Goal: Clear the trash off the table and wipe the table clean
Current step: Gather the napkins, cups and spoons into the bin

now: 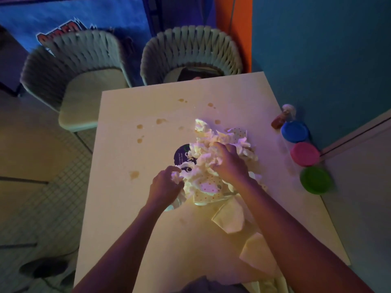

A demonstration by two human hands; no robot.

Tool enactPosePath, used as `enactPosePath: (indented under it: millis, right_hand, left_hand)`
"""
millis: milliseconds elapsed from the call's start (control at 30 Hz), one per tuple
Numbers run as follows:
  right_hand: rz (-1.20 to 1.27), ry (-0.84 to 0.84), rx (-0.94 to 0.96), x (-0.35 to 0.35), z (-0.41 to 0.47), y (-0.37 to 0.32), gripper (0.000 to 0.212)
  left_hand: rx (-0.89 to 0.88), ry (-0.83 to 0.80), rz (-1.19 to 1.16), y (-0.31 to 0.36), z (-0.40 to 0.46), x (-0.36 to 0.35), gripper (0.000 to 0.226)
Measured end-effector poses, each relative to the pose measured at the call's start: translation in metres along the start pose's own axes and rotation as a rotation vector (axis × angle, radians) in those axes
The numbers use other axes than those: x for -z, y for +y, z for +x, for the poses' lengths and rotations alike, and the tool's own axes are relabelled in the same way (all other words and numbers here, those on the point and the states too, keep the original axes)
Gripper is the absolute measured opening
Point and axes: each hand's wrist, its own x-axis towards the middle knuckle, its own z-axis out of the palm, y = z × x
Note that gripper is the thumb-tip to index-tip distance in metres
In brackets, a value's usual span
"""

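Note:
A heap of crumpled white napkins [208, 142] lies mid-table, mixed with dotted paper plates [208, 186] and a dark round printed plate [181, 154]. My left hand [166, 186] pinches a wad of napkin at the heap's near left edge. My right hand [229, 161] lies on top of the heap with its fingers curled into the paper. Brown spill stains [160, 121] dot the pale table [131, 208] beyond and left of the heap. Flat folded napkins [229, 216] lie near my right forearm.
Three tubs with blue [294, 131], pink [304, 153] and green [315, 180] lids line the table's right edge by the teal wall, behind them a small red bottle [280, 119]. Two woven chairs [84, 81] stand at the far side. Tiled floor lies left.

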Motion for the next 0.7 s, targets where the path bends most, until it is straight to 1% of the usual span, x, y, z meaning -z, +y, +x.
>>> enactPosePath:
  millis: [133, 200, 300, 400, 533, 600, 667, 700]
  right_hand:
    - [-0.140, -0.084, -0.041, -0.007, 0.010, -0.001, 0.083]
    - [-0.170, -0.067, -0.040, -0.011, 0.012, 0.000, 0.079]
    - [-0.163, 0.003, -0.030, -0.016, 0.011, 0.002, 0.063]
    - [-0.178, 0.038, -0.037, -0.020, 0.012, 0.001, 0.051]
    - [-0.209, 0.043, -0.047, -0.022, 0.013, -0.001, 0.050]
    - [-0.232, 0.028, -0.056, -0.022, 0.014, -0.002, 0.050]
    - [-0.229, 0.015, -0.069, -0.021, 0.015, -0.004, 0.046]
    - [-0.215, 0.028, -0.068, -0.021, 0.015, -0.005, 0.040]
  left_hand:
    - [-0.103, -0.110, 0.296, -0.008, 0.020, -0.008, 0.054]
    - [-0.159, -0.150, 0.381, -0.011, 0.031, -0.012, 0.062]
    - [-0.236, -0.171, 0.450, -0.010, 0.041, -0.019, 0.055]
    - [-0.263, -0.185, 0.472, -0.015, 0.046, -0.027, 0.048]
    - [-0.269, -0.137, 0.426, -0.024, 0.045, -0.032, 0.036]
    - [-0.281, -0.112, 0.412, -0.027, 0.042, -0.031, 0.033]
    - [-0.289, -0.088, 0.401, -0.030, 0.039, -0.027, 0.033]
    - [-0.290, -0.072, 0.388, -0.033, 0.038, -0.026, 0.032]
